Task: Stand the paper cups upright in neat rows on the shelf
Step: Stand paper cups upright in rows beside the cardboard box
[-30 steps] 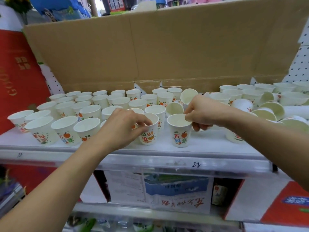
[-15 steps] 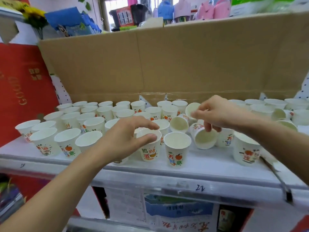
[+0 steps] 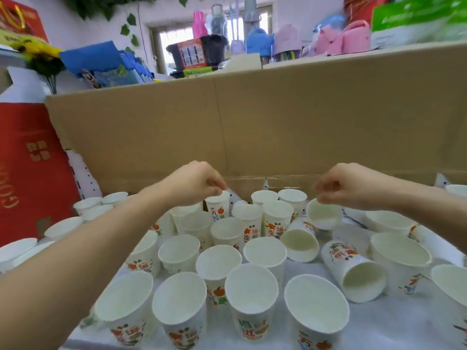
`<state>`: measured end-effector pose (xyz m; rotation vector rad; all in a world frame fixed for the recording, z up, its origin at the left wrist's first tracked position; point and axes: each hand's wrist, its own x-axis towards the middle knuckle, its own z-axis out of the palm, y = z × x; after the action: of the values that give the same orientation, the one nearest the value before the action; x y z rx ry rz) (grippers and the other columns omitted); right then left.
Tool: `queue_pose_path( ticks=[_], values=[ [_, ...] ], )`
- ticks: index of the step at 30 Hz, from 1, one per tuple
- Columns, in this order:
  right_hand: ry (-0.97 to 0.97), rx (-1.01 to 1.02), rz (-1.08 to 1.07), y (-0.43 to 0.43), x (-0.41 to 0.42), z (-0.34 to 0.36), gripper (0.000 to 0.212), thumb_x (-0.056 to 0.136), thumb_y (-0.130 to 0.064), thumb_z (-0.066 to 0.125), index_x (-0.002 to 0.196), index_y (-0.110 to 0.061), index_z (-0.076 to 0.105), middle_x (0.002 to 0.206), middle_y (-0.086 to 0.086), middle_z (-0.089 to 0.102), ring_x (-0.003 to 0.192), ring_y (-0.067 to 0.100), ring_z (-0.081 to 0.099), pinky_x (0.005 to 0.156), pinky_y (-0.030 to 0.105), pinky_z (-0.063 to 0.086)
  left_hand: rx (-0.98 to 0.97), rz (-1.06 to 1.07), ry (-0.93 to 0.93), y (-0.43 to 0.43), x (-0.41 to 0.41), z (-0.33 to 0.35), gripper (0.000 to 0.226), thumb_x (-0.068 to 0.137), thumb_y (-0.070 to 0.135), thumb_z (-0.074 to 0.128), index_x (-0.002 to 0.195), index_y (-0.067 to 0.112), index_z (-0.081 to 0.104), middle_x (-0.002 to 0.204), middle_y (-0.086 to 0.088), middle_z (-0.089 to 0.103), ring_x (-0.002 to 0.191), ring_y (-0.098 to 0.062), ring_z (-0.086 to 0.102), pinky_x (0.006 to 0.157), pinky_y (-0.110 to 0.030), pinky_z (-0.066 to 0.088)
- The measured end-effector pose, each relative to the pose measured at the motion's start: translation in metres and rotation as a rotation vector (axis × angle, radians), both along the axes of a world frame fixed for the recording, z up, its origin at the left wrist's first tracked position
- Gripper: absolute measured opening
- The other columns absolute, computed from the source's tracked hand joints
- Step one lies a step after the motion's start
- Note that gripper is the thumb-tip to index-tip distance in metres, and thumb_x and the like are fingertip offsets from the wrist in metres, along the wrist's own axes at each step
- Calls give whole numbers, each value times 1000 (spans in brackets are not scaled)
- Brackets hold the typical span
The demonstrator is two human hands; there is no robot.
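Bright daylight is pouring in from the window (image 3: 168, 39) high above the left hand (image 3: 193, 183). The cups (image 3: 316, 306) near the edges are stretching. Everything is looking slightly blurry.

We see white paper cups (image 3: 251, 294) with cream-white insides. Their sides carry printed orange fruit with green leaves, and characters in red, green and blue. The shelf (image 3: 404, 324) under them is white. Behind stands plain brown cardboard (image 3: 252, 127). At the left a red box (image 3: 27, 173) bears gold lettering, beside white pegboard (image 3: 83, 173) dotted with dark holes. Above we see pink bags (image 3: 353, 39), blue packets (image 3: 101, 56) and a green pack (image 3: 417, 21).
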<state>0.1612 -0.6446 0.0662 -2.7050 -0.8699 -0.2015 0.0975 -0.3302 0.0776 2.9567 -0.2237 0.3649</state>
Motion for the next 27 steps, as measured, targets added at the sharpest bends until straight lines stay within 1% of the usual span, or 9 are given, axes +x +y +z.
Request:
queue_pose_path(
  ticks=[3,5,8,10,15,19,22,24,27],
  values=[
    [-13,60,125,24,10,-2,18,87,-34,64,104,-31,71,96,-21,68,86,-8,61,75,15,49,46,-72,79,4,28,-9,19,90,21,63,105,25,73,99,14,72,83,4,63,78,-15,49],
    [-68,34,225,48,12,-5,20,87,-36,63,106,-32,69,97,-25,62,91,-6,58,79,17,46,44,-124,166,3,42,-17,20,90,20,63,107,24,73,99,14,70,84,3,62,75,-12,46],
    [-129,-74,392,87,12,-17,29,84,-44,64,113,-39,64,108,-25,54,103,-5,44,88,20,35,72,-144,226,2,59,-25,22,90,17,64,109,23,72,103,9,71,92,-5,64,81,-20,47],
    [-125,-174,416,106,14,-25,33,81,-49,65,112,-40,62,112,-20,53,107,2,41,90,26,33,87,-134,199,3,67,-27,23,89,17,65,110,22,72,104,8,71,92,-8,63,83,-24,48],
    [-253,-316,486,115,19,-30,15,83,-43,62,89,-30,68,97,-10,56,98,10,39,87,33,36,174,-133,134,4,80,-33,22,83,33,71,105,29,72,98,13,71,85,-5,60,81,-26,42],
    [-266,-337,512,100,20,-25,13,83,-40,63,87,-29,69,93,-13,54,94,7,35,76,25,30,256,-170,102,-2,87,-39,26,77,45,74,98,30,71,80,22,59,77,-1,52,80,-29,31],
    [-283,-394,508,92,17,-23,14,83,-41,62,90,-30,68,96,-13,53,94,5,34,70,23,24,315,-178,91,-7,90,-45,30,73,53,74,93,31,67,81,19,60,75,-5,51,77,-30,30],
    [-294,-424,509,89,16,-23,14,85,-41,61,92,-31,68,97,-12,55,96,7,35,72,25,26,396,-163,40,-11,91,-49,30,74,54,73,92,31,64,84,16,62,75,-8,50,76,-30,30],
    [-300,-445,513,86,14,-24,15,86,-40,60,95,-30,68,98,-13,55,98,8,36,77,29,34,469,-150,-47,-14,93,-50,16,81,40,67,91,29,63,91,11,67,84,-13,57,76,-30,29]
  ],
)
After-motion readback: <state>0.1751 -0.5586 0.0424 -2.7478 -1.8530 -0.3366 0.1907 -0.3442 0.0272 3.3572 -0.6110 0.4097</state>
